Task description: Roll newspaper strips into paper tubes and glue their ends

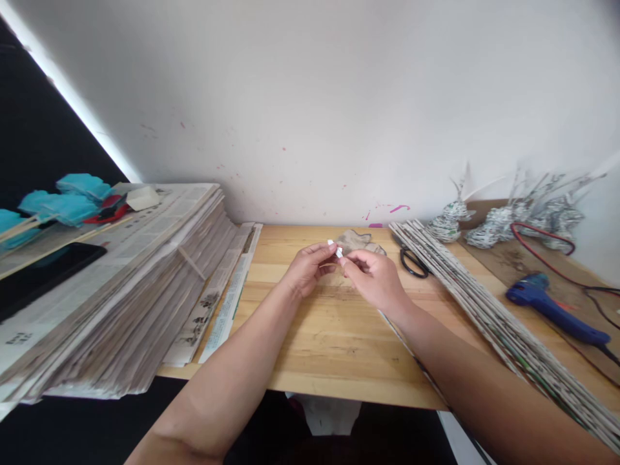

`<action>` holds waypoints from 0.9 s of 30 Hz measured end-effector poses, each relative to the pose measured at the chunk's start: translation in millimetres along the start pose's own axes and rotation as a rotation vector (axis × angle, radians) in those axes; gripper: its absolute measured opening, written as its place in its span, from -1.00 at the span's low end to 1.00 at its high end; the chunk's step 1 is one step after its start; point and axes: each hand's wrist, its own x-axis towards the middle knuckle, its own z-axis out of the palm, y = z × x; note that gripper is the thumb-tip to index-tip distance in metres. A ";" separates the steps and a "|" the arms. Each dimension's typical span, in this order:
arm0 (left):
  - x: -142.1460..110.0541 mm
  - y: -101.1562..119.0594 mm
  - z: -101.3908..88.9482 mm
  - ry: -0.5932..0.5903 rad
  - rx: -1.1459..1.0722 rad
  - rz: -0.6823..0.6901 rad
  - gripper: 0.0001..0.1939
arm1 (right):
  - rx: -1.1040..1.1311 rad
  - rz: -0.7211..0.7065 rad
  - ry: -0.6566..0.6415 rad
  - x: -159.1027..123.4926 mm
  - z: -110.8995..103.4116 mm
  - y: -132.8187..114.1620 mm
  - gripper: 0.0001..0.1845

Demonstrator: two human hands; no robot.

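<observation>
Bare forearms [242, 355] ran out of view at the near edge, the right one partly hiding a thin strip [401, 338]. Over the smooth, grained wooden table [334, 349], the left hand [309, 269] and right hand [376, 279] pinched a small white piece [338, 251] between them, its shape mostly covered by fingertips. Ragged-edged newspapers [165, 284] were stacked left; slender rods [484, 313] lay right, their near ends cut off.

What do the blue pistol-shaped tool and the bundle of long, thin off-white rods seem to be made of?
The blue pistol-shaped tool: probably hard plastic, judging by its smooth, slightly shiny moulded-looking body. The off-white rods: apparently rolled newspaper, matte, with dark and coloured print-like flecks.
</observation>
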 end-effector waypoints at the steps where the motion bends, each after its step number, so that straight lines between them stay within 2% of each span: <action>1: 0.0 0.0 0.0 -0.013 -0.007 -0.003 -0.68 | 0.049 0.030 -0.014 0.6 0.3 -0.5 -0.72; 6: -0.4 0.9 0.8 -0.084 -0.013 0.001 -0.72 | 0.314 0.212 -0.096 4.0 1.9 -1.6 -0.69; 9: -0.7 1.3 1.4 -0.071 -0.016 -0.004 -0.73 | 0.368 0.225 -0.093 4.8 2.4 0.5 -0.68; 22: 2.0 -0.4 -0.7 0.013 -0.041 -0.014 -0.71 | 0.222 0.063 -0.005 0.7 4.9 0.7 -0.60; 27: 2.8 -0.3 0.0 0.041 -0.059 -0.018 -0.76 | 0.095 -0.040 0.029 -0.9 7.1 8.4 -0.58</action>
